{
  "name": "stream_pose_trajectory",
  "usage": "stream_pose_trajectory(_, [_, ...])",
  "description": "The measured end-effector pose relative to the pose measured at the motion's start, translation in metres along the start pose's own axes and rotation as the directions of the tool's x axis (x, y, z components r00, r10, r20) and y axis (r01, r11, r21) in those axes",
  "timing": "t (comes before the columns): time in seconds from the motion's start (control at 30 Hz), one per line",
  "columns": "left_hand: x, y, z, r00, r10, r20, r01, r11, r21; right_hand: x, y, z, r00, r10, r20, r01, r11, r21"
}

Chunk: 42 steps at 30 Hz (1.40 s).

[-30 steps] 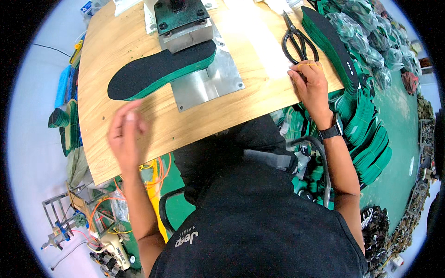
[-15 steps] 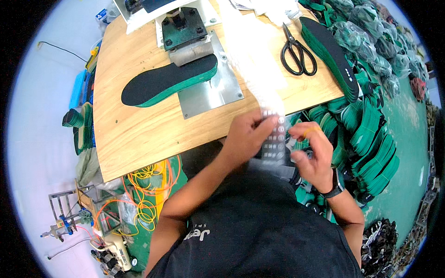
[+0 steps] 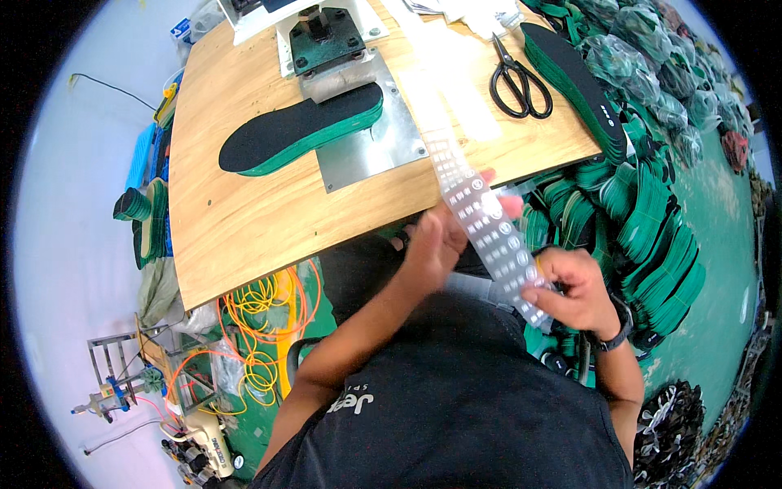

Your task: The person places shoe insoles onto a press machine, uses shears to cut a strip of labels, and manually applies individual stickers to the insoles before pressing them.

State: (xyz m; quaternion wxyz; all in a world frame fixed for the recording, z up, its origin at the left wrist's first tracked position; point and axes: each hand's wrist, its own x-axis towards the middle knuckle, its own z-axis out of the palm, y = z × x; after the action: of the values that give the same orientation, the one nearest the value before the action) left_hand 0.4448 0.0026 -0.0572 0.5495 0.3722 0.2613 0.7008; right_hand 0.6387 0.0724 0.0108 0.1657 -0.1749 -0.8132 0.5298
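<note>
Low over the near edge of the wooden table, both hands work a long clear strip of round stickers. Left hand is blurred; it seems to pinch the strip's side near its middle, fingers closed on it. Right hand grips the strip's lower end, fingers curled around it. Strip runs up and away onto the table, its far end lying on the wood. Black-and-green insole rests partly on a metal plate. Black scissors lie beside a stack of green insoles.
</note>
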Motion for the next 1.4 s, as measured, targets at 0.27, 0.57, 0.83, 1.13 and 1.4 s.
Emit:
stream_pose_trajectory(0.27, [0.025, 0.082, -0.038, 0.801, 0.361, -0.478, -0.383, 0.922, 0.054, -0.046, 0.044, -0.003, 0.988, 0.140, 0.069, -0.124, 0.971, -0.204])
stream_pose_trajectory(0.57, [-0.004, 0.080, -0.045, 0.840, 0.140, -0.524, -0.107, 0.990, 0.093, 0.079, 0.042, -0.047, 0.812, -0.068, -0.580, -0.214, 0.890, -0.404])
stream_pose_trajectory(0.83, [-0.018, 0.070, -0.048, 0.843, 0.157, -0.515, 0.030, 0.941, 0.336, 0.196, 0.101, -0.107, 0.909, 0.055, -0.414, -0.382, 0.509, -0.771])
stream_pose_trajectory(1.13, [-0.019, 0.079, -0.053, 0.803, 0.121, -0.583, 0.036, 0.968, 0.250, 0.086, 0.024, -0.013, 0.912, 0.055, -0.405, 0.096, 0.934, 0.343])
stream_pose_trajectory(1.4, [-0.004, 0.079, -0.055, 0.855, -0.024, -0.519, 0.154, 0.966, 0.208, 0.048, 0.024, 0.014, 0.952, 0.243, 0.186, -0.305, 0.802, 0.513])
